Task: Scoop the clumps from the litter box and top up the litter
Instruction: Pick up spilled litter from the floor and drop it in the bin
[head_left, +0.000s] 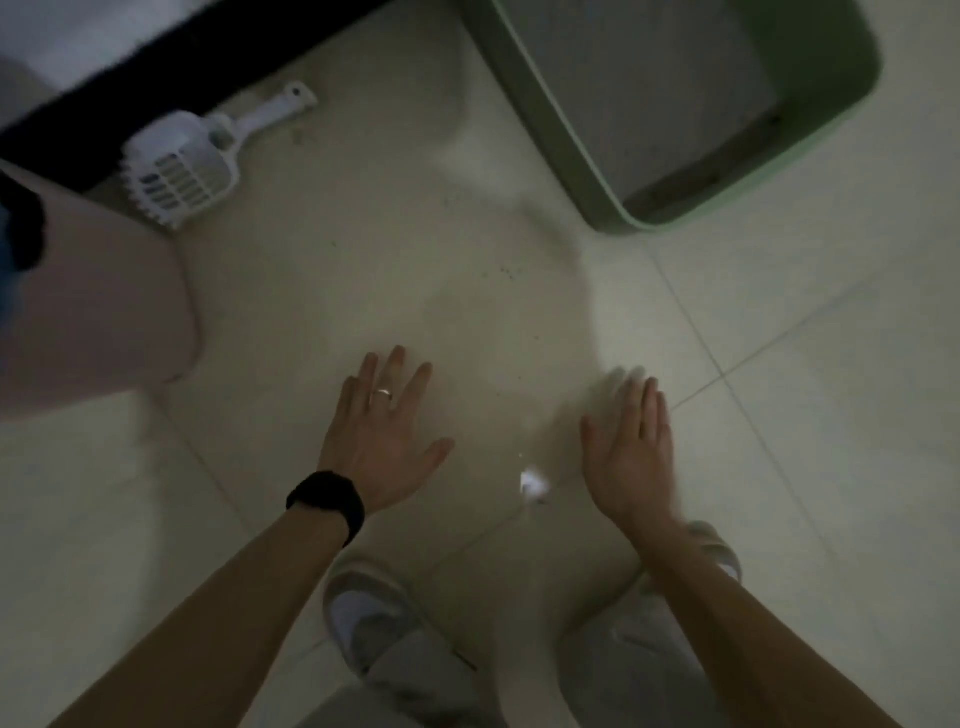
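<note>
Slotted white plastic scoop (182, 166) lies near rounded green litter box (540, 119).

Litter box (550, 124) cut off by the top edge, far end out of view; its inside is too dim and soft to pick out clumps. My right hand (626, 452) has motion-blurred fingertips. White bit (532, 486) on the floor beside it, too blurred to tell what. Dark specks (501, 271) are too small to identify. Pinkish shape (104, 312) cut by the left edge, unclear. My forearm hides most of one shoe (719, 553).
</note>
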